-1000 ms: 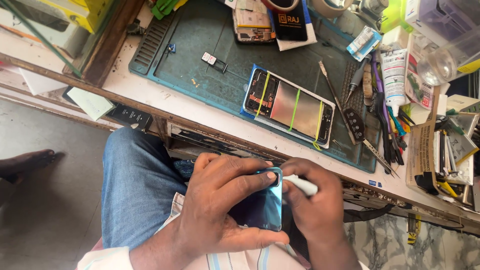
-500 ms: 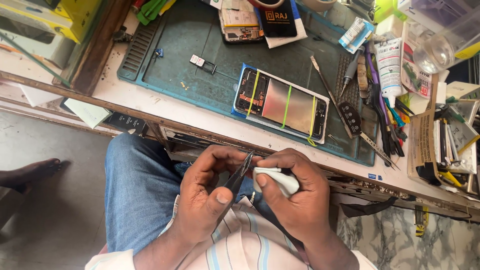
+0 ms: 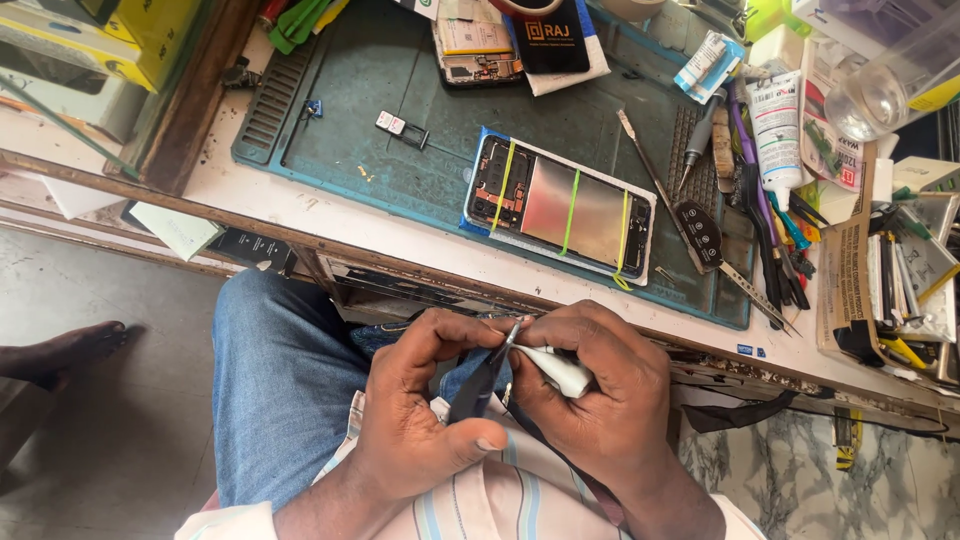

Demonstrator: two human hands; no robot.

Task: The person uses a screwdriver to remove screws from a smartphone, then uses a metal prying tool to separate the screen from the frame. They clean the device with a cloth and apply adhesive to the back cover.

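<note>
We have our left hand [image 3: 420, 420] closed around a dark phone panel [image 3: 478, 385], held edge-up over our lap below the counter [image 3: 300, 215]. Our right hand [image 3: 590, 400] has its grip shut on a white tool [image 3: 555, 368], its tip meeting the panel's top edge by the left fingertips.

We judge the panel could crack or slip toward the floor, since it is pinched thin-edge-on with nothing beneath it, and the tool tip could skid onto a finger if we press hard.

On the green mat [image 3: 380, 120] lies an opened phone [image 3: 560, 208] banded with yellow-green strips. A black card with orange print [image 3: 555, 35] sits at the mat's top edge; a white glue tube [image 3: 778, 130] lies at right, and yellow boxes [image 3: 120, 40] stand far left.
</note>
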